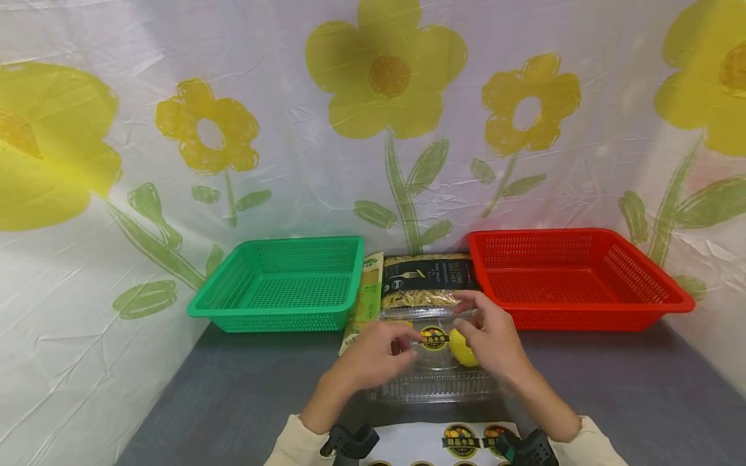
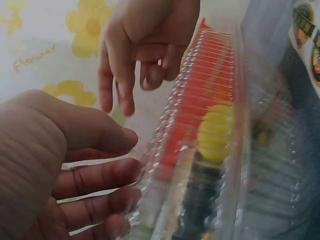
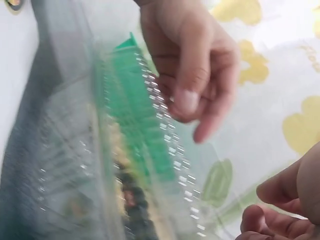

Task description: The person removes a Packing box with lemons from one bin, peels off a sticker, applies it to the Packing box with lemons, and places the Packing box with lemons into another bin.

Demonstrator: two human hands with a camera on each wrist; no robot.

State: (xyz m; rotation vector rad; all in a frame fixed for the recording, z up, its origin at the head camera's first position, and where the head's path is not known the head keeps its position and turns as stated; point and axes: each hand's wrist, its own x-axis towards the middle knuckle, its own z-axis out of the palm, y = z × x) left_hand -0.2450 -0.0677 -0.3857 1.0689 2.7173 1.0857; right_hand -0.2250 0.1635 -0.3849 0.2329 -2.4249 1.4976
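Observation:
A clear plastic clamshell box (image 1: pixel 440 386) lies on the dark table in front of me. A round black-and-gold label (image 1: pixel 434 338) shows on it, and a yellow lemon-like fruit (image 1: pixel 462 349) shows through its right side. My left hand (image 1: pixel 372 359) hovers at the box's left side, fingers loosely bent and holding nothing. Over the right side is my right hand (image 1: pixel 492 336), its thumb and fingers apart with nothing between them. In the left wrist view, the left fingertips (image 2: pixel 131 137) are close to the box's ridged rim; whether they touch it, I cannot tell.
A green basket (image 1: pixel 280 310) stands at the back left and a red basket (image 1: pixel 583 307) at the back right. Between them lie a pasta bag (image 1: pixel 428 275) and a long yellow-green packet (image 1: pixel 370 291). A white label sheet (image 1: pixel 408 440) lies at the near edge.

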